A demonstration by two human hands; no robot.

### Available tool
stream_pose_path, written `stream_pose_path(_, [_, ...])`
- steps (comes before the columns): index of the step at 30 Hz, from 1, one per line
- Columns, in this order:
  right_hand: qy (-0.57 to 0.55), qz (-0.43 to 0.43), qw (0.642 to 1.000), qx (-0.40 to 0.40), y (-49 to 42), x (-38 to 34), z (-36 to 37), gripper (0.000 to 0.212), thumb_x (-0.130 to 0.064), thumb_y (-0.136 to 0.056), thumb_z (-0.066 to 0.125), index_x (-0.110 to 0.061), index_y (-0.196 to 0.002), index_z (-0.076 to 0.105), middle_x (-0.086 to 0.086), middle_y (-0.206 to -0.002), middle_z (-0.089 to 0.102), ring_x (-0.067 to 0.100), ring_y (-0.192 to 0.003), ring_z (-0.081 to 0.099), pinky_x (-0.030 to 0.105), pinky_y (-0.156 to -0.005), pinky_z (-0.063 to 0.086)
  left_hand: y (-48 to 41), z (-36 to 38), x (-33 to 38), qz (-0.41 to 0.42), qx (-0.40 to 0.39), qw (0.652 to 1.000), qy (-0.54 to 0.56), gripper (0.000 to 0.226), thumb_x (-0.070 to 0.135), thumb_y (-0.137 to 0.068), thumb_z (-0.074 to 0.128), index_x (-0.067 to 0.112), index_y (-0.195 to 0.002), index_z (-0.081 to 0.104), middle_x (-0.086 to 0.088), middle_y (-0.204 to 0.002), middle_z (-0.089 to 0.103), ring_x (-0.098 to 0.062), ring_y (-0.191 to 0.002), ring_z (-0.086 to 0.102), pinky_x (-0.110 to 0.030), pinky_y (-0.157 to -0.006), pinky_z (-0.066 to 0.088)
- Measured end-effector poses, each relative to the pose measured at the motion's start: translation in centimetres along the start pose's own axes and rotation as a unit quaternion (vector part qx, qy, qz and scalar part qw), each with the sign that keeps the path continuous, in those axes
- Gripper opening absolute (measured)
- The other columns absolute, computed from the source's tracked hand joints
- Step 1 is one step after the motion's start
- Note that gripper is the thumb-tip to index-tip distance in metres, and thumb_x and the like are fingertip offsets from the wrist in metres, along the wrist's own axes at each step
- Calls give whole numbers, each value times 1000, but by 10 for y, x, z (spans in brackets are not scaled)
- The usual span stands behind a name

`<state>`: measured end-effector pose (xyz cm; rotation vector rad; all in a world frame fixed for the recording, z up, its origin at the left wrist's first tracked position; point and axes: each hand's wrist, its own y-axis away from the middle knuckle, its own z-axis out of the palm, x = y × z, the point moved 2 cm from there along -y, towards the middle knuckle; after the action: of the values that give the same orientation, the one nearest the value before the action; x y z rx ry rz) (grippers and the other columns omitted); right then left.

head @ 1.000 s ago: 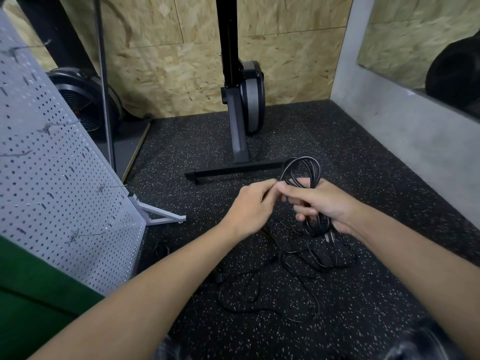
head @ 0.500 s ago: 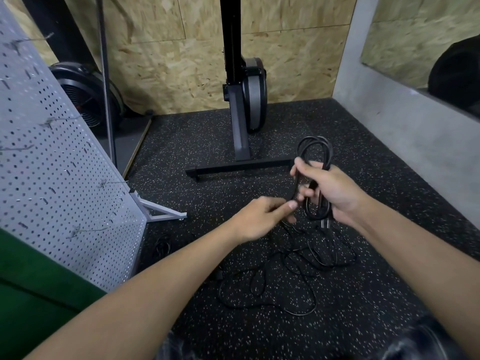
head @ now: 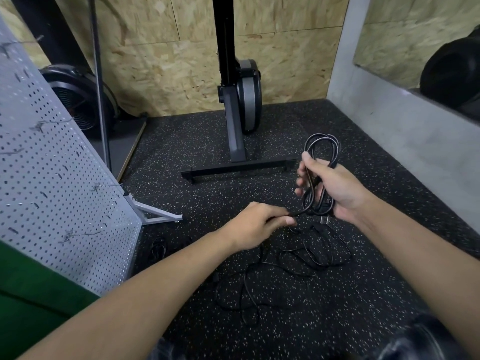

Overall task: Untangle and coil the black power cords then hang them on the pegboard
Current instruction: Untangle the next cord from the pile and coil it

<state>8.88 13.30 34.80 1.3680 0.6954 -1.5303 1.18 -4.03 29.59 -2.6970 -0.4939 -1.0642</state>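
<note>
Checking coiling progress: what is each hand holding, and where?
The right hand grips the coiled loops of the black cord around their middle; the left hand pinches its loose run just below the coil.

A part-coiled black power cord [head: 322, 157] loops upright from the right hand [head: 335, 189]; tangled cords [head: 285, 266] sprawl below both hands, the pegboard [head: 52, 178] left.

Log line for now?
right hand: holds cord coil | left hand: pinches feeding cord | floor: loose cords tangled | pegboard: no cord hung
</note>
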Motion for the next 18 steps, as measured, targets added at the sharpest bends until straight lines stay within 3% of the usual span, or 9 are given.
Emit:
stream_pose_path(3, [-5,3,1000,-10,2,1,2,28,-41,-93,70,-15,-83,67,4,-79,66,17,-71,66,40,-80,59,0,2,13,26,6,1000,0,30,41,-107,56,22,-95,75,3,-73,66,-13,-67,58,-24,-66,47])
stream_pose_path(5, [0,1,1000,-3,2,1,3,27,-37,-97,69,-13,-87,65,5,-77,67,18,-68,67,37,-76,59,1,3,22,53,29,998,-14,31,42,-106,57,28,-83,70,6,-70,63,-11,-64,55,-25,-66,46])
stream_pose_path(8, [36,4,999,14,1,4,2,27,-38,-98,69,-13,-90,64,1,-69,61,15,-60,60,35,-75,56,0,1,24,54,72,995,-35,34,45,-103,62,17,-91,78,6,-77,71,-11,-68,63,-32,-70,52])
stream_pose_path(10, [48,6,999,23,0,5,1,29,-42,-96,71,-15,-88,64,-3,-63,54,11,-55,52,35,-74,55,-1,-1,20,34,92,995,-31,33,45,-100,68,16,-92,81,5,-77,73,-12,-67,65,-29,-67,52])
stream_pose_path(13, [32,12,999,29,-2,6,1,29,-44,-96,71,-18,-85,62,-6,-61,47,8,-51,44,32,-69,53,-1,-3,16,-2,105,994,-13,32,46,-96,73,16,-86,78,6,-72,72,-10,-65,63,-19,-61,46])
stream_pose_path(18, [-39,67,997,3,-2,0,-2,33,-50,-94,70,-20,-85,63,-6,-64,46,10,-51,41,31,-64,51,3,-6,18,4,106,994,35,20,36,-101,69,18,-93,70,7,-81,70,-11,-75,63,-25,-69,50])
